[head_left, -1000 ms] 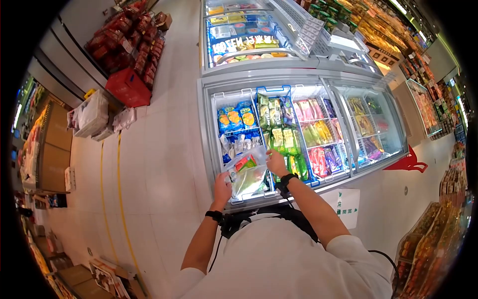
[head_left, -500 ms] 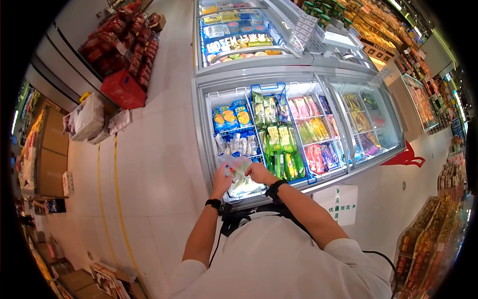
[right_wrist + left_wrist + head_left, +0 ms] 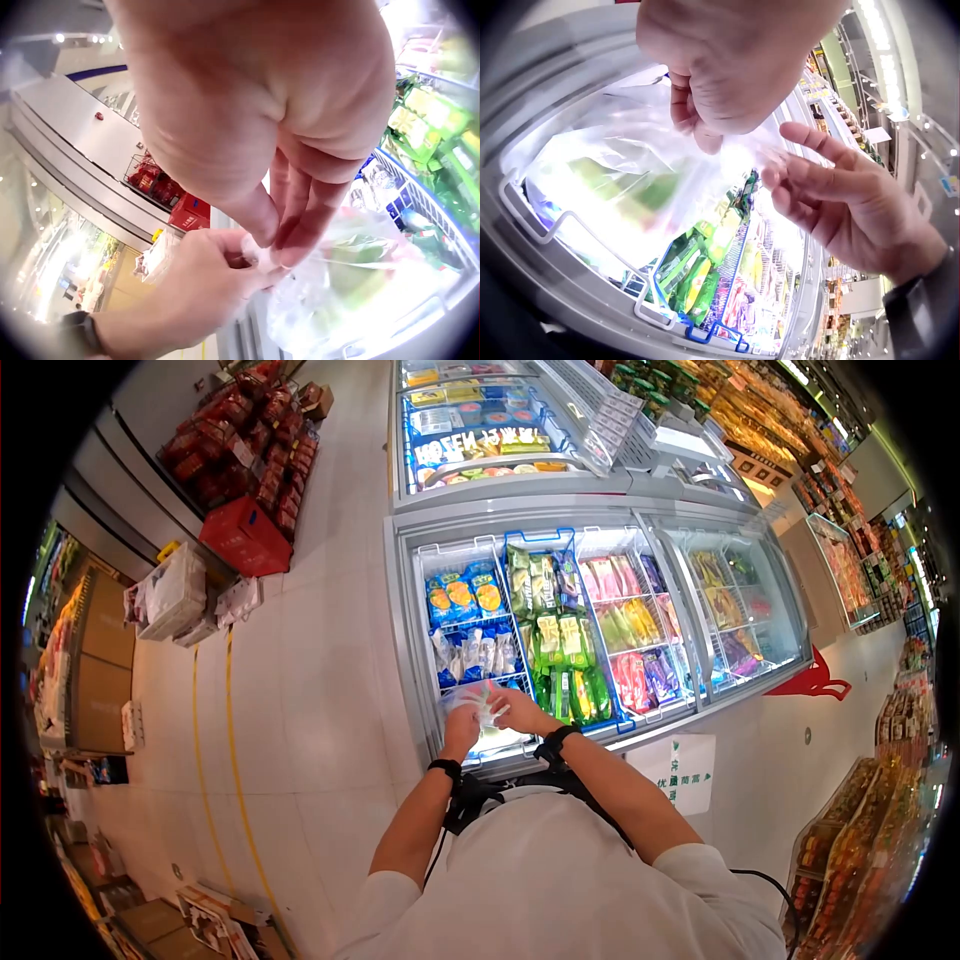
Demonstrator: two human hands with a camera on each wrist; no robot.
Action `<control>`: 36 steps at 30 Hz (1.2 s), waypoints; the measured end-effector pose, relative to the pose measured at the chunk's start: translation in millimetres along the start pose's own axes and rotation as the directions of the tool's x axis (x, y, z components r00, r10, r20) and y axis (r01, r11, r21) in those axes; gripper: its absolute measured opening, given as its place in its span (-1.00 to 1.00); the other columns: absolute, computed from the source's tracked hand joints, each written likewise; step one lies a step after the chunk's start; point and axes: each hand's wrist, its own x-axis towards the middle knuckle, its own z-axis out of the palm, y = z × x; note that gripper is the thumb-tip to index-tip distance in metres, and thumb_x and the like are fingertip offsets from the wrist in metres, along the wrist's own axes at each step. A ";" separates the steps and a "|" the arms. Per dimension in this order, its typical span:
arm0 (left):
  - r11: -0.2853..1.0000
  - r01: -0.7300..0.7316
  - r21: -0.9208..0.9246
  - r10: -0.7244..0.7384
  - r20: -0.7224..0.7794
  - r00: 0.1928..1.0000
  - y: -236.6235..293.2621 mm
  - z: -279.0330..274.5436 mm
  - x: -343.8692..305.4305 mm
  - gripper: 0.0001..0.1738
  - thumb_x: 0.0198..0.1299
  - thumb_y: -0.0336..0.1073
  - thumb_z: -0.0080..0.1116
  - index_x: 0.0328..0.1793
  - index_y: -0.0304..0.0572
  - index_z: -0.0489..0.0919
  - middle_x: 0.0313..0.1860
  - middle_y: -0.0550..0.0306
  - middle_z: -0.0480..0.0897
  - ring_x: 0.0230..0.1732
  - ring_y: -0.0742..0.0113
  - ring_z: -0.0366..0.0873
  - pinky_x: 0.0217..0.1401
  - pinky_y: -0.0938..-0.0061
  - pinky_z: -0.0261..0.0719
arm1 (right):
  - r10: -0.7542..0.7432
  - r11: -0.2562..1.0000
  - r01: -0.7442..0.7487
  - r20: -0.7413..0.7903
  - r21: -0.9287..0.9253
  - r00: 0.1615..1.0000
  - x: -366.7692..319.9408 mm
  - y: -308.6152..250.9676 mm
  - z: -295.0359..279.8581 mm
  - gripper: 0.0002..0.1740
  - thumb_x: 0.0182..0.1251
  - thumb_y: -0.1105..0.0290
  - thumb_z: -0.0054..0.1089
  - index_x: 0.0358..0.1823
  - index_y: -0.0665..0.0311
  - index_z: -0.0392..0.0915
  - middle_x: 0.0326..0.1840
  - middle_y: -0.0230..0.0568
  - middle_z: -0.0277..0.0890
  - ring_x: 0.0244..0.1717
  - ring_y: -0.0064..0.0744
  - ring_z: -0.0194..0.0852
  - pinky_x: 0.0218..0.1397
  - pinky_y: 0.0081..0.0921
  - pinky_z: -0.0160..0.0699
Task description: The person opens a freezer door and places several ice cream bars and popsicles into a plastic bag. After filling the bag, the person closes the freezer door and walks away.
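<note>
A clear plastic bag (image 3: 622,176), with green and some red packaging showing through it, lies over the near-left basket of an open chest freezer (image 3: 400,595). My left hand (image 3: 460,728) grips its gathered top. Close beside it, my right hand (image 3: 522,712) pinches the same twisted plastic between thumb and fingertips. From the right wrist, both hands meet at the neck of the bag (image 3: 349,274), its full part hanging below them. The freezer light washes out much of the bag.
Green ice-cream packs (image 3: 565,640) fill the basket to the right, and blue packs (image 3: 465,592) lie beyond the bag. A glass lid (image 3: 750,600) covers the freezer's right part. A red box (image 3: 246,538) stands across the aisle, left of the freezer.
The bag's mouth, spread wide between the hands a second ago, is now gathered. Both hands have drawn together, the right moving left and down toward the left hand.
</note>
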 end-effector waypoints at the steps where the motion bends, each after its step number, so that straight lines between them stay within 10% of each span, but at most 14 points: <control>1: 0.999 0.008 -0.034 -0.008 -0.006 1.000 1.7 -5.2 2.2 -0.81 0.02 -0.56 0.06 -0.27 -0.25 0.65 -0.27 -0.25 0.61 -0.17 -0.28 0.54 -0.13 0.00 0.49 | -0.058 0.987 0.044 -0.084 -0.153 0.995 -1.3 1.5 -3.2 -0.34 -0.08 0.54 0.35 0.17 0.26 0.39 0.08 0.08 0.43 0.00 -0.06 0.52 -0.02 -0.36 0.62; 3: 0.998 0.007 -0.057 -0.007 0.004 1.000 11.8 -16.8 3.3 -0.82 0.02 -0.55 0.08 -0.28 -0.24 0.66 -0.28 -0.23 0.62 -0.18 -0.27 0.54 -0.13 0.00 0.49 | -0.121 0.927 0.072 -0.112 -0.367 0.986 -0.3 7.1 -9.5 0.03 -0.25 0.50 0.49 0.39 0.23 0.18 0.30 0.16 0.26 0.34 0.18 0.22 0.37 -0.17 0.31; 8: 0.994 -0.107 -0.032 0.107 0.004 0.994 56.7 -50.3 -2.7 -0.83 0.01 -0.54 0.10 -0.30 -0.20 0.67 -0.33 -0.16 0.64 -0.23 -0.19 0.58 -0.14 0.07 0.53 | -0.232 0.889 0.230 0.043 -0.397 0.972 -6.2 -9.6 5.1 0.18 -0.35 0.30 0.66 0.44 0.07 0.16 0.41 0.09 0.19 0.45 0.19 0.09 0.40 -0.12 0.29; 16: 0.951 -0.280 -0.128 0.274 -0.068 0.959 114.8 -97.2 3.5 -0.79 -0.05 -0.60 0.16 -0.26 -0.26 0.67 -0.33 -0.04 0.68 -0.32 0.04 0.66 -0.20 0.39 0.60 | -0.443 0.811 0.321 -0.156 -0.488 0.883 -14.2 -72.4 15.3 -0.12 0.06 0.21 0.37 0.45 0.06 0.16 0.33 0.05 0.26 0.40 0.17 0.19 0.30 -0.17 0.41; 20: 0.901 -0.402 -0.160 0.391 -0.100 0.915 157.8 -115.6 15.4 -0.79 -0.01 -0.60 0.17 -0.23 -0.26 0.66 -0.32 -0.04 0.67 -0.28 0.05 0.66 -0.16 0.39 0.59 | -0.359 0.928 0.301 -0.312 -0.219 0.880 -28.8 -93.7 -0.5 -0.58 0.27 0.31 0.13 0.14 0.25 0.46 0.07 -0.06 0.46 0.14 0.02 0.43 0.24 -0.27 0.40; 22: 0.873 -0.457 -0.168 0.439 -0.135 0.888 168.9 -117.4 21.3 -0.79 0.00 -0.60 0.17 -0.21 -0.26 0.66 -0.34 -0.03 0.67 -0.28 0.04 0.65 -0.14 0.40 0.59 | -0.422 0.882 0.271 -0.388 -0.385 0.820 -32.7 -94.3 -12.8 -0.64 0.23 0.32 0.17 0.04 0.27 0.50 -0.04 -0.03 0.52 0.01 0.01 0.49 0.09 -0.28 0.46; 29: 0.867 -0.307 -0.392 0.308 -0.061 0.949 207.4 -119.8 25.5 -0.47 -0.11 -0.47 0.42 0.09 -0.21 0.58 0.25 -0.06 0.46 0.19 0.09 0.49 0.06 0.29 0.56 | -0.368 0.871 0.151 -0.418 -0.468 0.831 -77.4 -97.8 -53.1 -0.69 0.20 0.28 0.21 -0.06 0.24 0.59 -0.14 -0.03 0.61 -0.14 0.03 0.59 -0.08 -0.24 0.56; 36: 0.872 -0.241 -0.427 0.382 0.283 0.880 188.0 -52.1 15.9 -0.36 -0.01 -0.40 0.44 0.27 -0.19 0.52 0.20 -0.01 0.57 0.13 0.21 0.56 0.01 0.42 0.58 | -0.294 0.825 -0.078 -0.543 -0.559 0.787 -145.3 -94.9 -82.9 -0.65 0.16 0.31 0.21 -0.02 0.26 0.56 -0.12 0.04 0.61 -0.08 0.08 0.58 -0.01 -0.16 0.55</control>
